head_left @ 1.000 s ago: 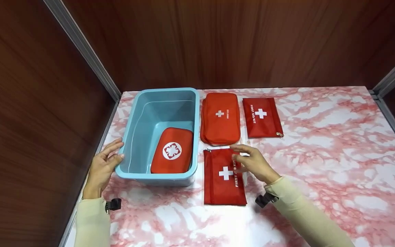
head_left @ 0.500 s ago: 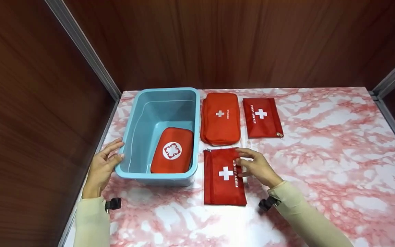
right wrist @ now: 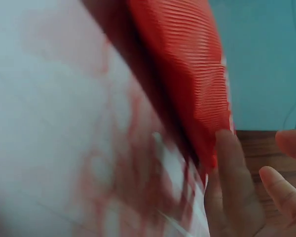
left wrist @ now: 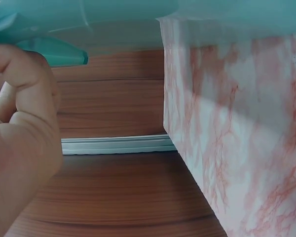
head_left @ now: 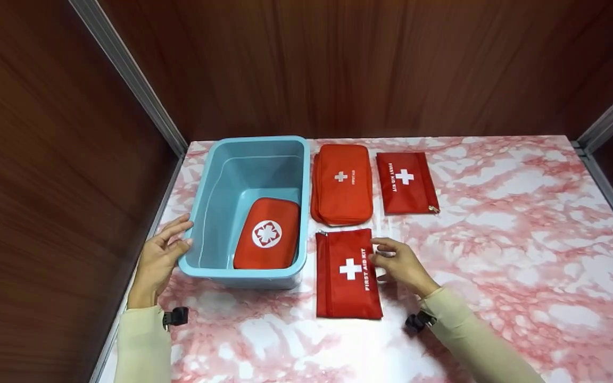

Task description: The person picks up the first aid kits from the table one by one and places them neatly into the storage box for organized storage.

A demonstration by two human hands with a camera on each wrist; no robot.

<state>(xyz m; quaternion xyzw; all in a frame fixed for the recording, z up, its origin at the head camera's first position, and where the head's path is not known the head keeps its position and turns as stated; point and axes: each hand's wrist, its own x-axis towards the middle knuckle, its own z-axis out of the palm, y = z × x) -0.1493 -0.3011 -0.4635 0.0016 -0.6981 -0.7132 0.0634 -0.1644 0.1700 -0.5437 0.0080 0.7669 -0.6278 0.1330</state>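
From my feed, left hand (head_left: 158, 260) has fingers curled on the blue tub (head_left: 248, 273)'s rim. Right hand (head_left: 405, 267), fingers loosely parted, grips nothing, just touching the "FIRST AID KIT" pouch (head_left: 346, 290) beside the tub. Case behind (head_left: 341, 199) reads "FIRSTAID".

A blue, box-shaped plastic tub (head_left: 242, 272) sits on the left part of the pink-and-white table (head_left: 524, 255). In the tub, near the front and by its right side, lies a red, rounded case (head_left: 266, 258). Just right of the tub, near the back, is a thick, red, rounded cloth bag (head_left: 342, 199). Right of that bag lies a flat, red, four-sided pouch (head_left: 415, 197). In front of the bag lies another flat, red, oblong pouch (head_left: 344, 300). Behind everything stands a brown, wood-grained wall (head_left: 365, 69).
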